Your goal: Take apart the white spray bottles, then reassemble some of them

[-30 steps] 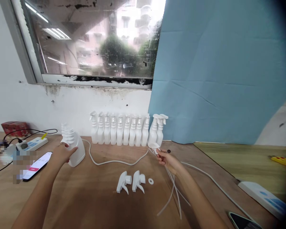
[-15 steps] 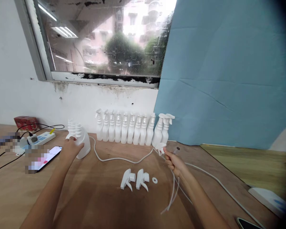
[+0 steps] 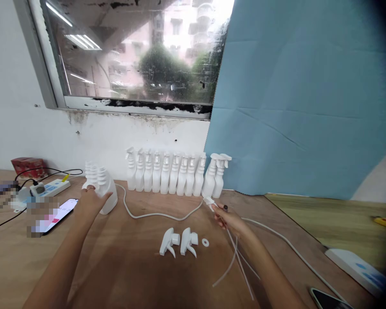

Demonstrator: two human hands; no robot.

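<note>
My left hand (image 3: pixel 91 201) is at the open-necked white bottles (image 3: pixel 107 193) on the left, its fingers wrapped round one of them. In my right hand (image 3: pixel 228 219) is a white spray head (image 3: pixel 209 201), pinched at the fingertips, with thin clear tubes (image 3: pixel 234 257) hanging below the palm. Two more spray heads (image 3: pixel 169 242) (image 3: pixel 188 242) lie on their sides on the table between my hands, beside a small white ring (image 3: pixel 205 242). Behind them stands a row of white bottles with spray heads fitted (image 3: pixel 166 174).
A white cable (image 3: pixel 161 215) winds across the wooden table (image 3: pixel 131 257). On the left are a phone (image 3: pixel 59 214), a power strip (image 3: pixel 56 187) and a red box (image 3: pixel 28 167). Another phone (image 3: pixel 324 298) and a white device (image 3: pixel 354 266) sit at the right.
My right hand has turned, tilting the spray head, and the hanging tubes have swung and spread. My left hand stays at the bottles. The whole view has shifted slightly.
</note>
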